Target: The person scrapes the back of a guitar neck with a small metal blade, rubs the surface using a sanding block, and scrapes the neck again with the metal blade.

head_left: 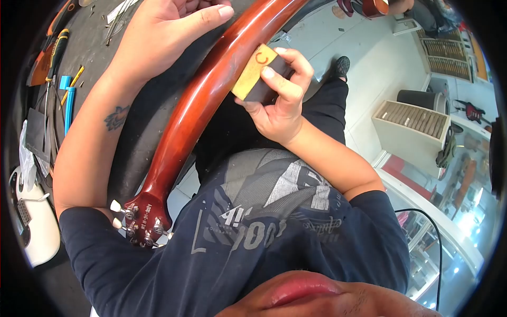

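Observation:
A glossy red-brown guitar neck (203, 92) runs diagonally from the top to its headstock (147, 219), which has metal tuners and lies by the dark shirt. My right hand (285, 100) grips a yellow and dark block (248, 74) marked with a "C". The block's yellow face is against the right edge of the neck. Left of the neck, near the top edge, my left hand (169, 31) has its thumb stretched out and apart; nothing shows in it, though its fingertips are partly cut off by the frame.
On the dark work surface (92, 37) at left lie a black and yellow screwdriver (59, 47), a blue tool (68, 108) and thin metal rods. A white guitar body (42, 227) is at lower left. A cabinet (412, 124) and glass case (438, 211) stand at right.

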Demonstrator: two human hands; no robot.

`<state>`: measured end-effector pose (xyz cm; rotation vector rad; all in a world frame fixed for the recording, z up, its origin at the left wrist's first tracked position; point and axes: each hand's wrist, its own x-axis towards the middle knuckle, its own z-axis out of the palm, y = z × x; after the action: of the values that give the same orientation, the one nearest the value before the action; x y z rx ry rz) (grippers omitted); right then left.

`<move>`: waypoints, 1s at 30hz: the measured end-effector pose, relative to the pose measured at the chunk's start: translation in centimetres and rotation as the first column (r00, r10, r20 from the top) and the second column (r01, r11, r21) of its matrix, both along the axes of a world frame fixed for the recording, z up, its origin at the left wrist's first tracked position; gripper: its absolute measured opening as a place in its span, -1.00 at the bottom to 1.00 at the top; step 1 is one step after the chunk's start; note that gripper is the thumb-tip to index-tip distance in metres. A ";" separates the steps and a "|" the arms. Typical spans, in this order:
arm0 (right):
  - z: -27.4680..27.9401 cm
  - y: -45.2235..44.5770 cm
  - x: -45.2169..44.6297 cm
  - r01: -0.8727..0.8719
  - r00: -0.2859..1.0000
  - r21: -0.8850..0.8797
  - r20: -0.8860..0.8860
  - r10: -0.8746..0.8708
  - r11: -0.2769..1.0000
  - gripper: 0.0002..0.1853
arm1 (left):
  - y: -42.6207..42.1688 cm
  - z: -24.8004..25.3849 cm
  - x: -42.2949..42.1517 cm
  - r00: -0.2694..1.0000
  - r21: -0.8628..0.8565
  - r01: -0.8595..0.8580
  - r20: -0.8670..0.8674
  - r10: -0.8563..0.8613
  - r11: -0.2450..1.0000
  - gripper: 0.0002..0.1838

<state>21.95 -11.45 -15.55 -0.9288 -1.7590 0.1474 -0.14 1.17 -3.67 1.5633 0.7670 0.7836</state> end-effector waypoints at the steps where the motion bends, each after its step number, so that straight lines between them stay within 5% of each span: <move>1: 0.5 -0.3 -0.1 -0.024 0.999 0.023 0.044 0.023 0.999 -0.22 | -0.2 0.3 0.1 1.000 -0.005 -0.004 -0.005 0.004 1.000 -0.67; 3: 0.9 -0.5 -0.1 -0.077 0.986 0.128 0.154 0.056 0.989 -0.24 | -0.1 0.4 0.0 1.000 -0.013 -0.002 -0.004 0.002 1.000 -0.67; 6: 1.4 1.6 0.2 -0.028 1.000 0.105 -0.010 0.029 0.994 -0.23 | 0.2 -0.2 -0.1 1.000 -0.015 0.012 0.019 -0.012 1.000 -0.67; 7: 1.6 1.7 0.9 -0.026 1.000 0.053 0.000 0.026 0.998 -0.38 | 0.2 -0.2 -0.1 1.000 -0.011 0.014 0.025 -0.013 1.000 -0.67; 11: 1.3 -0.8 0.0 -0.115 0.978 0.134 0.191 0.088 0.984 -0.46 | 0.7 -0.6 -0.3 0.998 0.013 0.049 0.048 -0.049 0.999 -0.67; 12: 1.7 0.2 0.9 -0.111 0.969 0.148 0.234 0.074 0.983 -0.41 | 0.5 -0.4 -0.1 0.998 0.009 0.039 0.041 -0.039 0.999 -0.67; 14: 2.0 1.8 1.0 0.023 1.000 0.083 -0.003 -0.023 0.996 -0.32 | 0.1 0.1 0.1 1.000 0.005 0.011 0.021 -0.011 1.000 -0.67; 18: 1.6 -1.3 0.0 -0.096 0.982 0.081 0.169 0.081 0.992 -0.32 | 0.5 -0.2 0.0 0.998 0.008 0.042 0.045 -0.042 0.999 -0.67; 22: 2.2 1.4 0.3 0.023 0.999 0.081 -0.038 -0.020 0.996 -0.40 | 0.0 -0.1 0.0 0.999 0.000 0.028 0.033 -0.028 1.000 -0.67; 26: 2.8 -0.4 0.3 -0.108 0.979 0.106 0.183 0.088 0.988 -0.34 | 0.4 -0.4 -0.1 0.997 0.015 0.048 0.064 -0.049 0.999 -0.67; 30: 2.5 0.8 0.1 -0.049 0.998 0.088 0.048 0.045 0.995 -0.31 | 0.2 -0.1 -0.2 0.999 0.020 0.041 0.028 -0.041 0.999 -0.67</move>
<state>22.10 -10.65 -13.07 -0.8321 -1.8162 0.0777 -0.32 1.36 -3.81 1.5774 0.7064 0.7839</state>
